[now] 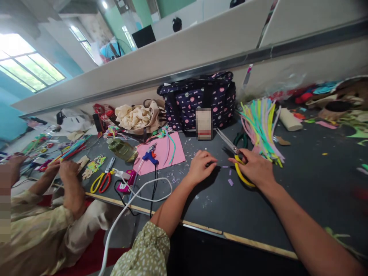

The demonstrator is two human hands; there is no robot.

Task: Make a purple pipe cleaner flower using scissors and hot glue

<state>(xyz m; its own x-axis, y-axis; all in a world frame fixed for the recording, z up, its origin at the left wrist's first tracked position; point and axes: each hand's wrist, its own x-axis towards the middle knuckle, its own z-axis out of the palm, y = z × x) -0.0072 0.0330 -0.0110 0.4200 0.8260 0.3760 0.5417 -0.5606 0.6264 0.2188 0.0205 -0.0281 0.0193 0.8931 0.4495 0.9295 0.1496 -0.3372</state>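
Note:
My right hand (257, 168) grips scissors (228, 142) with yellow handles, their blades pointing up and left, away from me. To its left, my left hand (202, 166) rests low over the dark table with its fingers curled together; what they hold, if anything, is too small to make out. Small purple scraps (230, 182) lie on the tabletop between my two hands. Just beyond my right hand lies a bundle of pastel pipe cleaners (261, 128), with a dark-handled tool (241, 141) beside it.
A blue glue gun (150, 156) lies on a pink sheet (178, 147). Left of it are a bottle (122, 149), red-and-yellow scissors (105, 181) and a white cable (138, 193). A patterned bag (189, 101) stands behind. Another person's hands (69, 170) work at the left.

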